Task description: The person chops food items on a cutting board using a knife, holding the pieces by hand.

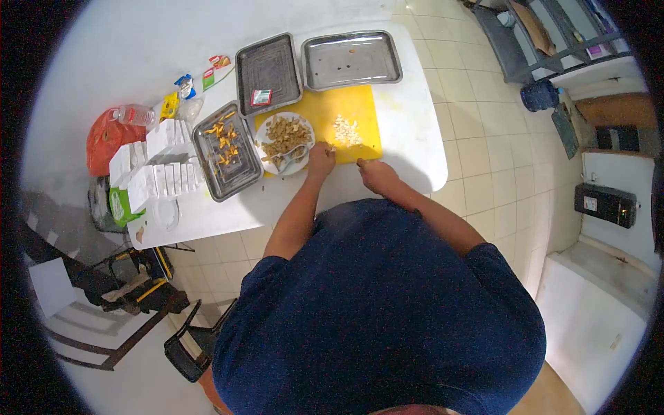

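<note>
A yellow cutting board (356, 104) lies on the table, with small pale chopped pieces (347, 131) heaped on its right half. My left hand (321, 160) is closed at the board's front edge, close beside a white plate (289, 169). A small pale bit shows at its fingertips, too small to name. The plate holds brown crumbly food (283, 135) and a light-coloured spoon or fork (294, 155). My right hand (377, 176) is closed at the board's front right corner. Something dark shows at its fingers, but its kind is hidden.
Left of the plate, a metal tray (207, 169) holds orange-yellow strips. Behind are a dark tray (268, 62) with a red packet (261, 97) and a shiny tray (351, 66). White boxes (169, 178), a plastic bottle (135, 115) and a red bag (107, 142) crowd the left end.
</note>
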A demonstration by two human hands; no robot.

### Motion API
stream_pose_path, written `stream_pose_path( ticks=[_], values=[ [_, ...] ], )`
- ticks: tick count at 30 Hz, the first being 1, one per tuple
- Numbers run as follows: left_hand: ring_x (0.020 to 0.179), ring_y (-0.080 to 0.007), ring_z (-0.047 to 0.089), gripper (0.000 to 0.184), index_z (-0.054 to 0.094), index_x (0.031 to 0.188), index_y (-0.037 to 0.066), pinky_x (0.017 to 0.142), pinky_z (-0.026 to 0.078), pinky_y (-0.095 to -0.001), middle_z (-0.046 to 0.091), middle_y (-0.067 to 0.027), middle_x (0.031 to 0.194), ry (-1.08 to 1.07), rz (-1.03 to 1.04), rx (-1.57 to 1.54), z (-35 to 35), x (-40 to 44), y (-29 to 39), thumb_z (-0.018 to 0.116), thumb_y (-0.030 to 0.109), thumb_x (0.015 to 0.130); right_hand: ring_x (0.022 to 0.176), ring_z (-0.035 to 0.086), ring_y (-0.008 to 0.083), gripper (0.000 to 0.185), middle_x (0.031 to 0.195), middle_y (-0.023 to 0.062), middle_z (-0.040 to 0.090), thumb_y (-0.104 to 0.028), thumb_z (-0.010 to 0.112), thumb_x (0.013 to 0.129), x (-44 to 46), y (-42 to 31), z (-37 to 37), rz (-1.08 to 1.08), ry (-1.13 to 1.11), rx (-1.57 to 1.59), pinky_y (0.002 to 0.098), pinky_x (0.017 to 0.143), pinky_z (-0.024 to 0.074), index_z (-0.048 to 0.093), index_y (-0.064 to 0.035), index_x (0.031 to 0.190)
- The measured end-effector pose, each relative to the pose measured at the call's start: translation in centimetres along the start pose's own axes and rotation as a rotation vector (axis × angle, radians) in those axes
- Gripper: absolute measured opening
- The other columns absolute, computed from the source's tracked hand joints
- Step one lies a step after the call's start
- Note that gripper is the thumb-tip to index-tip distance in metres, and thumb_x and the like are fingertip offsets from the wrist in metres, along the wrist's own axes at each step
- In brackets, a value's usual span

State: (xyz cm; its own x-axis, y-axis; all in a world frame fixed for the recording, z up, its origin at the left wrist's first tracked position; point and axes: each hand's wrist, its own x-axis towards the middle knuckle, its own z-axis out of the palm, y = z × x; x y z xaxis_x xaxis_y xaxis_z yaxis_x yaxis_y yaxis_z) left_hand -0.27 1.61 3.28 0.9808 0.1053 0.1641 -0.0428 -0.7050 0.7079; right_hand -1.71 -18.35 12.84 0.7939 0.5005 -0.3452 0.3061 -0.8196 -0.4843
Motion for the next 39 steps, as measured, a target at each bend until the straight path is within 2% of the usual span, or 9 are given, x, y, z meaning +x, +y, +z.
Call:
stream_pose_path(
  ticks=[5, 8, 11, 20, 23, 26, 29, 32, 39],
  values=[
    [0.062, -0.0333, 0.052, 0.016, 0.050, 0.064, 0.003, 0.058, 0.041, -0.0417, 0.052, -0.0156, 0.064, 0.058, 0.053, 0.001, 0.5, 0.0, -0.6, 0.065, 0.008, 0.066, 0.074, 0.060, 0.0380, 0.022, 0.076, 0.0216, 0.061, -0.019, 0.048, 0.085, 0.7, 0.2, -0.1, 0.012, -0.021, 0.008, 0.0486, 0.065, 0.0472, 0.055, -0.0017, 0.095],
    [0.062, -0.0326, 0.052, 0.016, 0.050, 0.064, 0.003, 0.058, 0.041, -0.0406, 0.051, -0.0148, 0.063, -0.008, -0.059, -0.068, 0.8, -0.3, -1.8, 0.065, 0.006, 0.064, 0.075, 0.061, 0.0372, 0.023, 0.082, 0.0219, 0.061, -0.018, 0.046, 0.085, 0.9, 0.7, -0.3, 0.002, -0.065, 0.077, 0.0473, 0.066, 0.0493, 0.057, -0.0008, 0.095],
    [0.061, -0.0321, 0.052, 0.015, 0.050, 0.064, 0.003, 0.058, 0.041, -0.0399, 0.051, -0.0146, 0.063, -0.002, -0.041, -0.007, 0.1, -0.2, -1.1, 0.065, 0.006, 0.064, 0.076, 0.061, 0.0381, 0.023, 0.082, 0.0217, 0.062, -0.019, 0.046, 0.085, -0.1, 0.0, -1.9, 0.022, -0.066, 0.054, 0.0468, 0.068, 0.0493, 0.058, -0.0004, 0.092],
    [0.064, -0.0326, 0.054, 0.014, 0.051, 0.065, 0.003, 0.060, 0.042, -0.0399, 0.053, -0.0155, 0.066, -0.055, -0.026, 0.027, -0.1, 0.1, -1.3, 0.065, 0.006, 0.065, 0.073, 0.061, 0.0394, 0.022, 0.076, 0.0235, 0.061, -0.018, 0.047, 0.084, 1.2, 0.8, 0.4, -0.070, 0.012, 0.084, 0.0497, 0.064, 0.0486, 0.057, 0.0005, 0.089],
    [0.068, -0.0331, 0.056, 0.012, 0.053, 0.066, 0.003, 0.062, 0.044, -0.0398, 0.054, -0.0160, 0.068, -0.101, 0.068, -0.042, 1.2, -0.3, -3.1, 0.064, 0.007, 0.066, 0.072, 0.060, 0.0396, 0.021, 0.075, 0.0234, 0.060, -0.019, 0.047, 0.085, 1.9, 1.2, 1.6, -0.038, 0.024, 0.068, 0.0502, 0.064, 0.0482, 0.056, 0.0004, 0.088],
    [0.070, -0.0330, 0.057, 0.012, 0.054, 0.067, 0.003, 0.065, 0.044, -0.0395, 0.055, -0.0155, 0.070, -0.086, -0.080, -0.028, -0.4, -0.8, -0.4, 0.065, 0.008, 0.067, 0.073, 0.060, 0.0398, 0.023, 0.075, 0.0236, 0.060, -0.020, 0.046, 0.086, 2.1, 1.6, 2.0, -0.067, 0.052, 0.067, 0.0506, 0.064, 0.0479, 0.056, 0.0005, 0.091],
    [0.068, -0.0327, 0.057, 0.013, 0.054, 0.066, 0.003, 0.063, 0.045, -0.0389, 0.056, -0.0151, 0.070, -0.041, -0.082, -0.102, 0.4, -1.3, -1.5, 0.066, 0.008, 0.068, 0.073, 0.060, 0.0400, 0.024, 0.076, 0.0236, 0.060, -0.020, 0.045, 0.086, 1.6, 1.5, 2.0, -0.064, 0.103, 0.112, 0.0506, 0.065, 0.0477, 0.055, -0.0002, 0.096],
    [0.066, -0.0322, 0.057, 0.015, 0.053, 0.066, 0.004, 0.061, 0.045, -0.0385, 0.056, -0.0145, 0.068, 0.032, 0.029, -0.130, 1.2, -1.2, -2.7, 0.067, 0.008, 0.067, 0.073, 0.060, 0.0404, 0.025, 0.076, 0.0234, 0.060, -0.020, 0.045, 0.087, 0.3, 0.5, -0.1, -0.071, 0.038, 0.115, 0.0502, 0.066, 0.0477, 0.054, -0.0010, 0.100],
    [0.062, -0.0346, 0.055, 0.014, 0.052, 0.065, 0.003, 0.058, 0.044, -0.0399, 0.055, -0.0155, 0.065, -0.054, -0.025, -0.056, -0.3, -0.4, -1.1, 0.066, 0.005, 0.067, 0.076, 0.060, 0.0387, 0.022, 0.080, 0.0219, 0.061, -0.017, 0.046, 0.086, -0.2, 0.0, 0.6, -0.069, 0.068, 0.115, 0.0494, 0.066, 0.0473, 0.053, -0.0023, 0.100]
  ],
)
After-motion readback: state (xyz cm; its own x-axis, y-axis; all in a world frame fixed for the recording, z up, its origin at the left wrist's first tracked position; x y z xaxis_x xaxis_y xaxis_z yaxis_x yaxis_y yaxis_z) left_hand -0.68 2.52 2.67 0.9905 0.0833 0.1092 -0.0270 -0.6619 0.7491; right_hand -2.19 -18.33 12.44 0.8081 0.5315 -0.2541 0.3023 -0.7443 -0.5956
